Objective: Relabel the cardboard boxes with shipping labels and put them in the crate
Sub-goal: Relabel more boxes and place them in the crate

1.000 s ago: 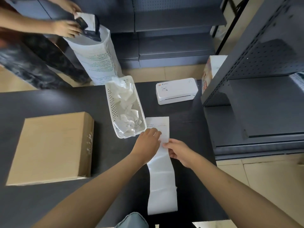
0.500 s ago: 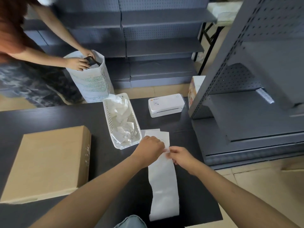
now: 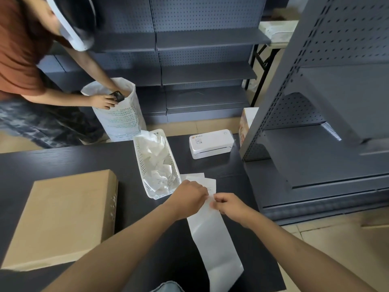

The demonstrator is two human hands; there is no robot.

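Dark wood-grain counter (image 3: 63, 157), grey pegboard shelving (image 3: 202, 66) behind and at right, tan tile floor.

Label strip (image 3: 214, 243): one long white backing strip flat on counter, long axis running from near edge away toward the far side, slightly angled left at the top. Far end carries printed labels, fanned into what look like two or three overlapping corners; print too small to read.

Left hand (image 3: 189, 199): fingers curled, pinching the strip's upper part at its left edge. Right hand (image 3: 229, 205): thumb and fingers pinching the strip just beside the left hand. Hands nearly touching.

Cardboard box (image 3: 61, 218): one, flat, plain brown, on counter well left of the strip, long axis near-to-far; faint markings on its right side wall, unreadable.

White basket (image 3: 174, 175): one, perforated plastic, between box and strip, long axis near-to-far, holding crumpled white paper scraps. Near right corner just beside the left hand.

Label printer (image 3: 211, 144): one, white, at far right of counter, slot facing the near side; small sticker on top, text unreadable.

Carton (image 3: 245, 125) with orange print beside the printer, partly hidden by shelving.

Second person (image 3: 23, 66) across the counter, both hands at the mouth of a white sack (image 3: 120, 114) on the floor, one holding a dark object. Green print on sack, unreadable.
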